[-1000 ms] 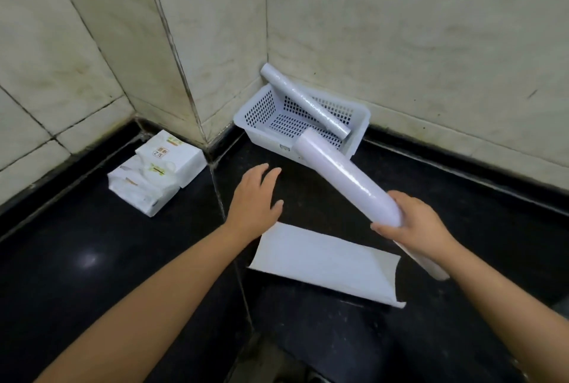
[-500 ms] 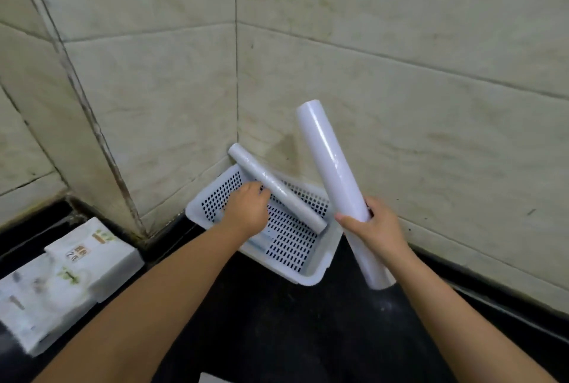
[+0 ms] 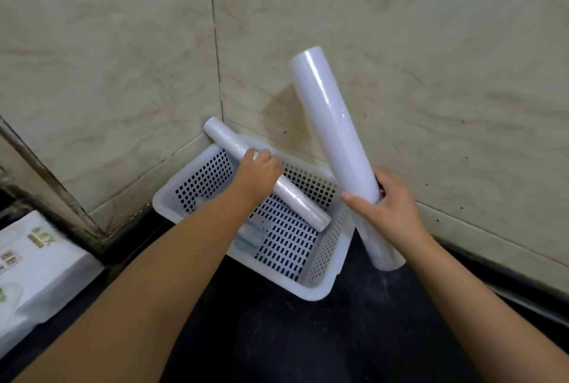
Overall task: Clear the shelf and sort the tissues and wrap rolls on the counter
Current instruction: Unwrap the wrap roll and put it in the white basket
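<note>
A white perforated basket [image 3: 317, 285] stands on the black counter in the tiled corner. A thin wrap roll [image 3: 295, 201] lies slanted across it, its upper end against the wall. My left hand [image 3: 258, 173] is closed around the middle of that thin roll. My right hand [image 3: 386, 207] grips a thick white wrap roll [image 3: 332, 127] near its lower part and holds it almost upright, just right of the basket. White tissue packs [image 3: 34, 265] with green print lie on the counter at the far left.
Beige tiled walls meet in a corner right behind the basket. A dark vertical trim [image 3: 52, 194] runs down the left wall. The black counter [image 3: 277, 336] stretches toward me in front of the basket.
My right hand has lifted the thick roll from low and flat to nearly upright. My left hand has gone into the basket and closed on the thin roll. The view has moved closer to the corner.
</note>
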`<state>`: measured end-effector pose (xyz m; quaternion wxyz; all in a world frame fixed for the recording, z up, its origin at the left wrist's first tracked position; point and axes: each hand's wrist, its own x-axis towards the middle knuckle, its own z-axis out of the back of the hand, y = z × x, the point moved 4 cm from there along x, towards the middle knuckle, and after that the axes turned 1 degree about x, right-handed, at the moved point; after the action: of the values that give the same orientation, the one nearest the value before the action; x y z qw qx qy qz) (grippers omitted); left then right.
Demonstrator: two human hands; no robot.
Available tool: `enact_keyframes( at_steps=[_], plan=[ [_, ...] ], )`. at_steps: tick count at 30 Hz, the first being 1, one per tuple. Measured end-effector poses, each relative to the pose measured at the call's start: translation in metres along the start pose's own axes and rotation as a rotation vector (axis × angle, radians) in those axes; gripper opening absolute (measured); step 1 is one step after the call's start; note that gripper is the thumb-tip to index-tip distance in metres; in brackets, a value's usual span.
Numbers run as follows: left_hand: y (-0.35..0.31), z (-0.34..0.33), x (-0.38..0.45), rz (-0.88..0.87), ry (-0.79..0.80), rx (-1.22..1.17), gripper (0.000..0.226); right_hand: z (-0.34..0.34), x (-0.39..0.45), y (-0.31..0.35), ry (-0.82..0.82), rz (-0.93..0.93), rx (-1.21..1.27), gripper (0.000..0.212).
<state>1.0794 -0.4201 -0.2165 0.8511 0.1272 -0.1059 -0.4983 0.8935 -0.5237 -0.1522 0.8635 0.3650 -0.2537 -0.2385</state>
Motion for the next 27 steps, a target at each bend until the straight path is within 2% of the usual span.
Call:
enact_keyframes(
  at_steps=[2, 8, 12, 15, 18, 22, 27],
  plan=[
    [0.001, 0.001, -0.001, -0.010, -0.013, 0.018, 0.039, 0.001, 0.004, 0.006, -0.017, -0.004, 0.042, 0.048],
    [0.009, -0.004, -0.022, -0.129, 0.041, 0.052, 0.043, -0.004, 0.030, 0.037, -0.102, -0.027, 0.248, 0.043],
    [0.011, -0.004, -0.038, -0.099, 0.024, 0.047, 0.043, -0.035, 0.052, 0.050, -0.040, -0.039, 0.315, 0.045],
    [0.010, -0.002, -0.046, -0.066, 0.004, 0.034, 0.039, -0.063, 0.060, 0.045, 0.058, 0.006, 0.226, 0.049],
    [0.012, 0.007, -0.056, -0.036, -0.105, 0.081, 0.034, -0.088, 0.062, 0.033, 0.152, 0.055, 0.050, 0.050],
    [0.012, -0.007, -0.056, -0.021, 0.031, -0.015, 0.037, -0.117, 0.064, 0.014, 0.269, 0.054, -0.158, 0.050],
    [0.009, -0.008, -0.060, -0.044, 0.020, -0.035, 0.039, -0.141, 0.070, -0.001, 0.279, 0.068, -0.414, 0.045]
  ],
)
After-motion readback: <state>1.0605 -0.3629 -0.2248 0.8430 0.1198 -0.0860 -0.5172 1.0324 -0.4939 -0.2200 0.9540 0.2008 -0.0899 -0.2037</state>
